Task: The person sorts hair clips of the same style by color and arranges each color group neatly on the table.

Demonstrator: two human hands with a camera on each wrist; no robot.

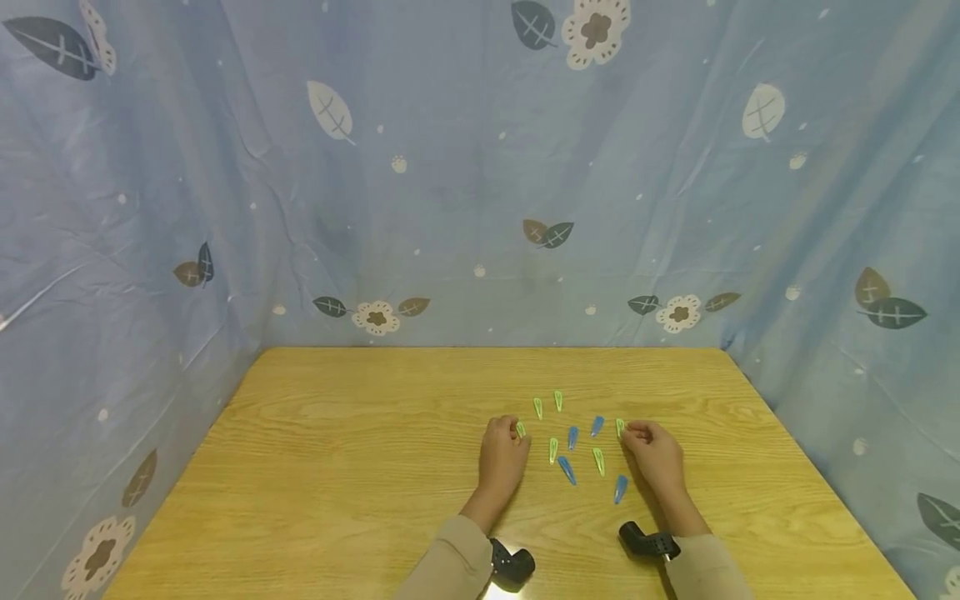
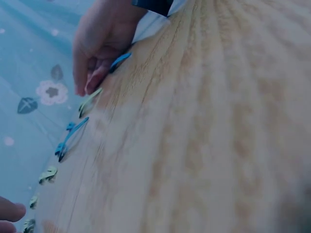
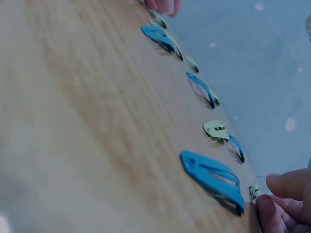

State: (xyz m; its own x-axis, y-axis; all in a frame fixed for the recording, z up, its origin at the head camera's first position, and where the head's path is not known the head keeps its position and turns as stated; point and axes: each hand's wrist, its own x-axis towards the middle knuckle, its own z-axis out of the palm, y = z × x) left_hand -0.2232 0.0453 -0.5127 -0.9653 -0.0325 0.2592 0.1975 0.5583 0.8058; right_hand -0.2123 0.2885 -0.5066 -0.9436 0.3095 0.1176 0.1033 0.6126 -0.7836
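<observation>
Several green and blue snap hair clips lie on the wooden table. My left hand (image 1: 504, 454) is at the left of the group, with thumb and fingertips bent round a green hair clip (image 1: 521, 429). On the opposite side, my right hand (image 1: 658, 454) pinches the lower end of another green hair clip (image 1: 620, 427). In the right wrist view that clip (image 3: 255, 191) shows between thumb and fingertip. A blue hair clip (image 3: 214, 179) lies nearer that camera. Between the hands are a green clip (image 1: 598, 462) and a blue clip (image 1: 567, 470).
Two green clips (image 1: 537, 408) lie farther back. Another blue clip (image 1: 621, 489) is just left of the right wrist. Each wrist carries a black camera mount (image 1: 648, 542). A blue patterned curtain (image 1: 480, 167) hangs behind the table's back edge and along both sides.
</observation>
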